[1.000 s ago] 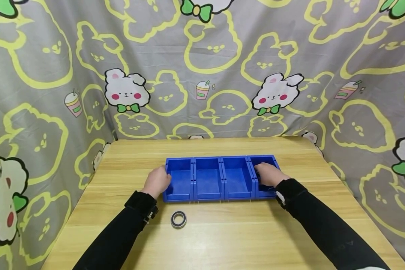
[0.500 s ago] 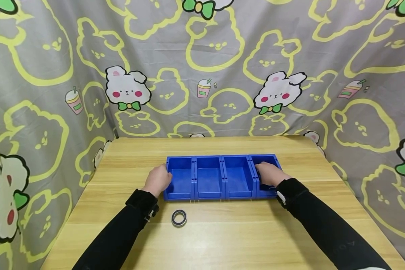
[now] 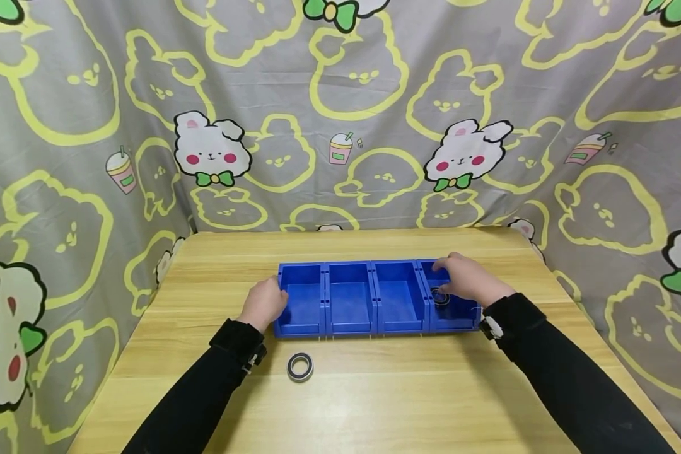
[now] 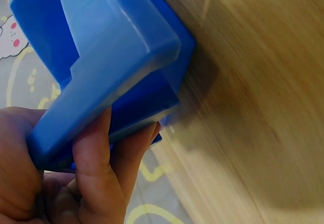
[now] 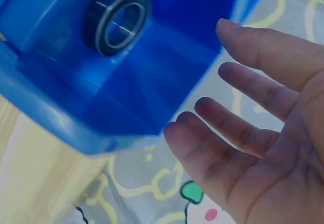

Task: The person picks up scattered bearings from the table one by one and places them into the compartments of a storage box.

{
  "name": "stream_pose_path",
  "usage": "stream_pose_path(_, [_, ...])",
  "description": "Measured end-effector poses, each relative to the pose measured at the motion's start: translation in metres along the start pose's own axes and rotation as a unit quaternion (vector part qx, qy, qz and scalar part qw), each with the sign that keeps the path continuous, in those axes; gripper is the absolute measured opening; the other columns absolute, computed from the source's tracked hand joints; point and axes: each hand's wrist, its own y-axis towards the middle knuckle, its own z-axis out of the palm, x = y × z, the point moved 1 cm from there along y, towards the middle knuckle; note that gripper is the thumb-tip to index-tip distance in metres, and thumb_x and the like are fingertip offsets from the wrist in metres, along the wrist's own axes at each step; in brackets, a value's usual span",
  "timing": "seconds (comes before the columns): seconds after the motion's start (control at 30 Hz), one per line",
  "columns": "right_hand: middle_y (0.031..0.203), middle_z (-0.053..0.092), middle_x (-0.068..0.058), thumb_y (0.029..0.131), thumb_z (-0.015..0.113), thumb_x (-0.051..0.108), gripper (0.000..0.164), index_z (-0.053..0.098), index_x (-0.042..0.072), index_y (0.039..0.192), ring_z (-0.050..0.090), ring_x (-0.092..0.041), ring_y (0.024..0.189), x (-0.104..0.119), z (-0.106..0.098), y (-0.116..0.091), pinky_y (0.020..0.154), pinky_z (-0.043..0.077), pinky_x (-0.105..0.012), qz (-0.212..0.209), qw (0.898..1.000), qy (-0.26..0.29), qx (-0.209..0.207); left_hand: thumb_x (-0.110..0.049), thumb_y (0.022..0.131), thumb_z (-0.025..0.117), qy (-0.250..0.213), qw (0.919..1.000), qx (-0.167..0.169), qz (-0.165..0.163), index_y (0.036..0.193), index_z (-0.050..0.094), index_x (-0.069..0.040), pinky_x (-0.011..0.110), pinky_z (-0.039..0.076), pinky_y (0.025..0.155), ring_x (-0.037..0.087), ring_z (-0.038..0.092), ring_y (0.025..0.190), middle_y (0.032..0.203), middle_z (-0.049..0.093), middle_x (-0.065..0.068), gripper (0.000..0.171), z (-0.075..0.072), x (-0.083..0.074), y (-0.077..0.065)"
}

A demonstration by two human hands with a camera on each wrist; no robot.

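Observation:
A row of blue plastic storage bins (image 3: pixel 350 309) stands on the table, joined side by side. My left hand (image 3: pixel 263 302) grips the outer wall of the leftmost bin; in the left wrist view its thumb and fingers (image 4: pixel 93 158) pinch the blue wall (image 4: pixel 101 67). Over the rightmost bin (image 3: pixel 459 321) is my right hand (image 3: pixel 472 280), fingers spread and holding nothing. A dark-sealed ball bearing (image 5: pixel 104 31) leans inside that bin, apart from the fingers. Another ball bearing (image 3: pixel 291 368) lies flat on the table before the leftmost bin.
The wooden table (image 3: pixel 386 403) extends around the bins on all sides. A grey patterned curtain (image 3: pixel 295 94) hangs behind it and along both sides. The two middle bins and the leftmost bin show bare blue floors.
My right hand has lifted and drawn back to the right, its fingers opening off the ball bearing, which now shows in the rightmost bin. The left hand keeps its grip.

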Motion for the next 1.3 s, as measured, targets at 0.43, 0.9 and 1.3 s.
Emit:
stream_pose_path(0.43, [0.105, 0.059, -0.029, 0.079, 0.082, 0.009, 0.043, 0.064, -0.01, 0.114, 0.06, -0.044, 0.095, -0.03, -0.021, -0.063, 0.083, 0.049, -0.056, 0.004, 0.998, 0.018, -0.056, -0.014, 0.099, 0.056, 0.012, 0.9999, -0.004, 0.007, 0.124, 0.061, 0.007, 0.037, 0.048, 0.069, 0.026, 0.06, 0.077, 0.105, 0.068, 0.018, 0.033, 0.0, 0.0, 0.001])
stream_pose_path(0.9, [0.1, 0.064, -0.03, 0.079, 0.081, 0.011, 0.043, 0.063, -0.011, 0.112, 0.062, -0.048, 0.093, -0.09, 0.016, -0.13, 0.075, 0.052, -0.055, 0.053, 0.998, 0.028, 0.009, -0.013, 0.099, 0.055, 0.009, 0.9999, -0.002, 0.006, 0.123, 0.062, 0.007, 0.034, 0.047, 0.065, 0.024, 0.059, 0.074, 0.099, 0.067, 0.016, 0.032, -0.002, -0.003, 0.002])
stream_pose_path(1.3, [0.105, 0.059, -0.027, 0.078, 0.085, 0.02, 0.056, 0.061, -0.009, 0.119, 0.059, -0.047, 0.098, -0.108, 0.045, -0.157, 0.078, 0.05, -0.053, 0.093, 0.989, 0.09, 0.074, -0.014, 0.099, 0.055, 0.004, 1.0, 0.001, -0.003, 0.125, 0.061, 0.007, 0.034, 0.048, 0.064, 0.024, 0.059, 0.075, 0.101, 0.067, 0.016, 0.034, 0.001, 0.001, 0.002])
